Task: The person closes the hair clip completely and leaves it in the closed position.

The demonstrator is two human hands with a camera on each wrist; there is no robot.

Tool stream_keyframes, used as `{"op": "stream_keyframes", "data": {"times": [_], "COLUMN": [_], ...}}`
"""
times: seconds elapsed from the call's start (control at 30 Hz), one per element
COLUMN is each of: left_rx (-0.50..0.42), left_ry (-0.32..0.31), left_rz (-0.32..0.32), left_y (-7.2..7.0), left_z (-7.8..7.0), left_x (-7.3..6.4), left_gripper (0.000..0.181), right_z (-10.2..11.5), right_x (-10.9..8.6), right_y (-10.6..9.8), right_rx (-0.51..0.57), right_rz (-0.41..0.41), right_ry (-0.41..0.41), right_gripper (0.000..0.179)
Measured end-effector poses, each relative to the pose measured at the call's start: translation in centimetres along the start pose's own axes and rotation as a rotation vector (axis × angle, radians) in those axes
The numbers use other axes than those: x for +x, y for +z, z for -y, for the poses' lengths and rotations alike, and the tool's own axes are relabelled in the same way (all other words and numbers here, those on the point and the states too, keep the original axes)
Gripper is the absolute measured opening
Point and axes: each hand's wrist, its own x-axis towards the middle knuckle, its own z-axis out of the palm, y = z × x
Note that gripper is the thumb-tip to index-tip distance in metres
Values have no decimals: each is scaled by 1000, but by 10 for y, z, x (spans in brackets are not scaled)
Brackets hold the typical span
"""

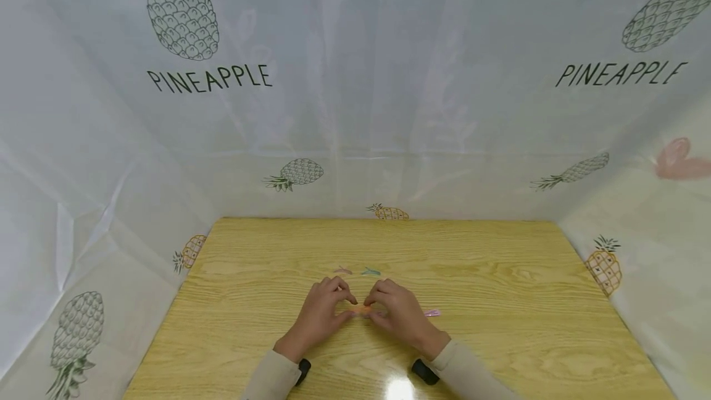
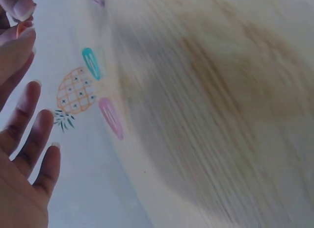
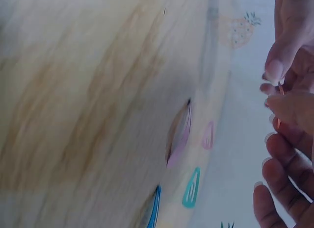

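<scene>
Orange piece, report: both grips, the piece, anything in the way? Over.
Left grip and right grip both pinch orange piece. Piece partly covered by fingers. Teal clip and pink clip lie beyond, apart; no obstruction seen.

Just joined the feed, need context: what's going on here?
A person's left hand and right hand pinch a small orange piece, partly hidden by fingers, over a wooden table. A teal clip and pink clip lie beyond the hands; a purple clip lies beside the right one.
</scene>
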Motion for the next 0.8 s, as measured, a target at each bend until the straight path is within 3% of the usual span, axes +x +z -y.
{"op": "stream_keyframes", "data": {"times": [0.23,0.43,0.8], "left_rx": [114,125,161], "left_ry": [30,11,-38], "left_rz": [-36,-23,92], "left_y": [-2,-3,7], "left_z": [3,7,15], "left_x": [-7,-14,-20], "left_gripper": [14,14,13], "right_z": [9,14,21], "right_x": [3,5,6], "right_y": [10,18,31], "right_rx": [20,0,-102], "right_rz": [23,81,179], "right_ry": [65,102,137], "right_gripper": [20,14,15]}}
